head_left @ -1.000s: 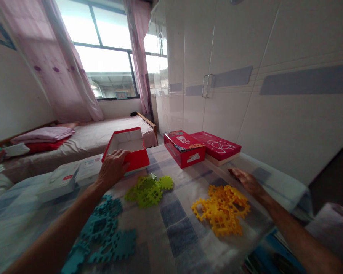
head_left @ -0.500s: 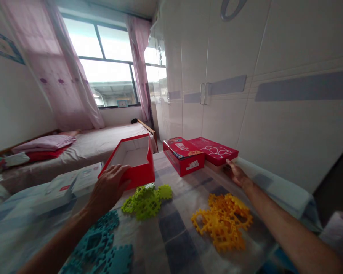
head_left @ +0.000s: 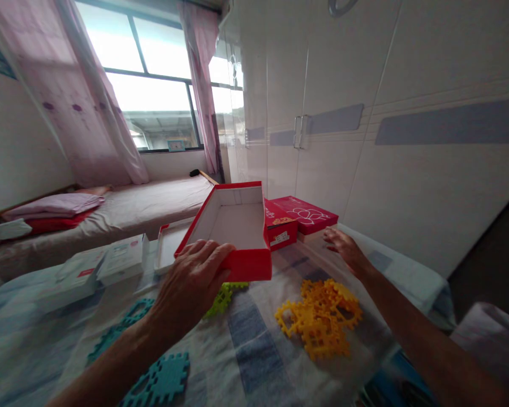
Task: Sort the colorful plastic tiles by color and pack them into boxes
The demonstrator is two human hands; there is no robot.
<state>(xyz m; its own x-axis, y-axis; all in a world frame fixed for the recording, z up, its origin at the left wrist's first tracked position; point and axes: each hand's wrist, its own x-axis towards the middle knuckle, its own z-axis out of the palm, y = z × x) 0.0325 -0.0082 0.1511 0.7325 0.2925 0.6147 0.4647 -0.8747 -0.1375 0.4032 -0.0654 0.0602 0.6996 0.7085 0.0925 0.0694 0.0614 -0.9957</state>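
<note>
Left hand (head_left: 197,274) grips the open red cardboard box (head_left: 237,229), white inside; right hand (head_left: 343,247), empty, near the toothed yellow plastic pieces (head_left: 326,330)!

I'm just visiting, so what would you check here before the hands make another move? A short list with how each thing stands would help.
1. Left hand has hold of the open red box: ok, its fingers lie over the near wall.
2. Inside of the open red box can be seen: ok.
3. Right hand apart from the flat red box: cannot tell; the fingertips are close to it.
4. Yellow pieces away from both hands: ok.
5. Green pieces fully in sight: not ok, the open red box hides some.
6. Blue pieces fully in sight: not ok, the left forearm crosses in front.
</note>
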